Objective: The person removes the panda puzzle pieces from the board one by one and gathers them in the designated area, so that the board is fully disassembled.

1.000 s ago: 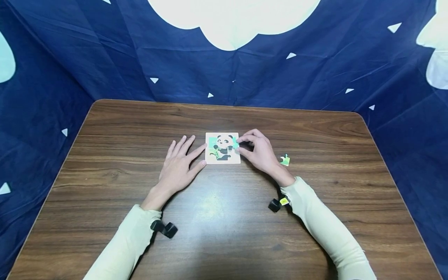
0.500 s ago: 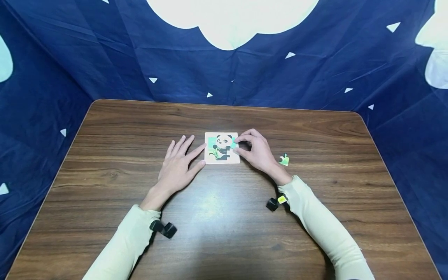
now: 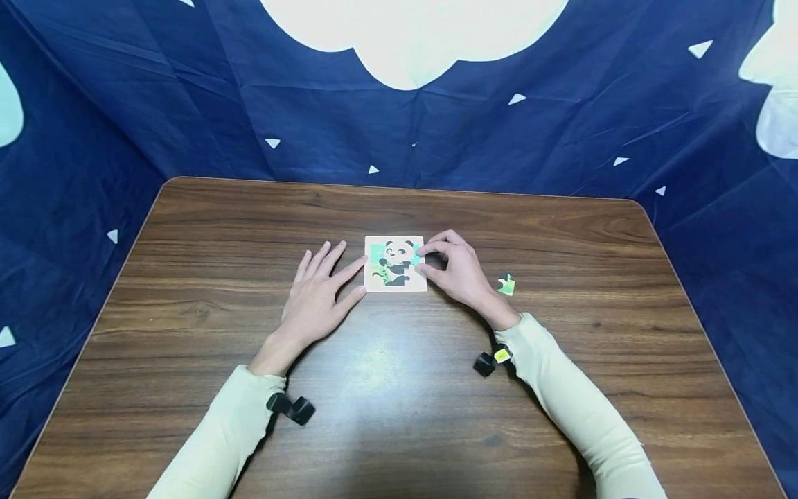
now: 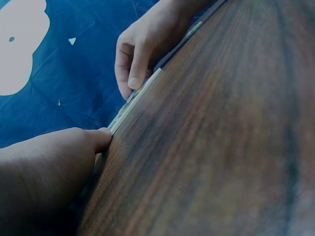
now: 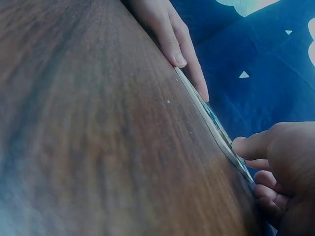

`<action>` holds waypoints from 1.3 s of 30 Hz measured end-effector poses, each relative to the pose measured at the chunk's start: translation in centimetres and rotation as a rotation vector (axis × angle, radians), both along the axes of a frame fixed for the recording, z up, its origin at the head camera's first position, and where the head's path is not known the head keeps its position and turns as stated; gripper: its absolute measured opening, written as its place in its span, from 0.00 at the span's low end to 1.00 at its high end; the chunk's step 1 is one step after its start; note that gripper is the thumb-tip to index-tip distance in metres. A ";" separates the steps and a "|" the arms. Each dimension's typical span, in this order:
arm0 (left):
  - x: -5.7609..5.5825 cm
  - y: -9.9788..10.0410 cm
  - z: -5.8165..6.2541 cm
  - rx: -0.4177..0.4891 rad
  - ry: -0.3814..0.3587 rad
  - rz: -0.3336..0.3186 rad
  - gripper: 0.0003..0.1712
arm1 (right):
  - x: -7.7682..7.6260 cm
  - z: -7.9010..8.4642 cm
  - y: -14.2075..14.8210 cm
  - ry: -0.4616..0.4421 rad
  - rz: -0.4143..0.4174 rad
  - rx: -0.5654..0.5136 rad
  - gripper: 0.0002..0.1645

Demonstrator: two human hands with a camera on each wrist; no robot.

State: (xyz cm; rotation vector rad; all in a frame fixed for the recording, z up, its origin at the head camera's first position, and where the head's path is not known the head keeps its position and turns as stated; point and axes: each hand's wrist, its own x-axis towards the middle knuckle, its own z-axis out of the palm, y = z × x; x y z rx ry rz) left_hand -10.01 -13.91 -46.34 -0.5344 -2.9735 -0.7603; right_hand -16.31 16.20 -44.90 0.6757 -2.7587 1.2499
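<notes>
A square panda puzzle board with a pale frame lies flat on the table in the head view. My left hand rests at its left side, fingers spread and straight, thumb and index fingertips touching the edge. At the right side my right hand pinches a small teal puzzle piece between thumb and index finger, over the picture. Whether that piece sits flush is too small to tell. In the right wrist view the thumb lies on the board, seen edge-on.
A loose green puzzle piece lies right of the board, beside the right wrist. The brown wooden table has rounded far corners. Behind it hangs a dark blue cloth with white clouds and triangles. Black cameras are strapped to both wrists.
My right hand has shifted slightly left, bringing its fingertips further over the board's right side. The left hand, board and loose piece keep their places.
</notes>
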 end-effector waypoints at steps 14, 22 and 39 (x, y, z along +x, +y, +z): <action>-0.1 0.0 -0.1 -0.003 0.003 -0.002 0.36 | 0.0 -0.2 0.2 -0.006 0.003 0.001 0.16; -0.1 0.1 -0.1 -0.004 -0.003 -0.003 0.36 | -0.4 -1.3 0.7 0.054 0.069 -0.029 0.15; -0.1 0.0 0.0 0.002 -0.008 0.000 0.36 | -0.1 -0.6 0.3 0.057 0.089 0.006 0.12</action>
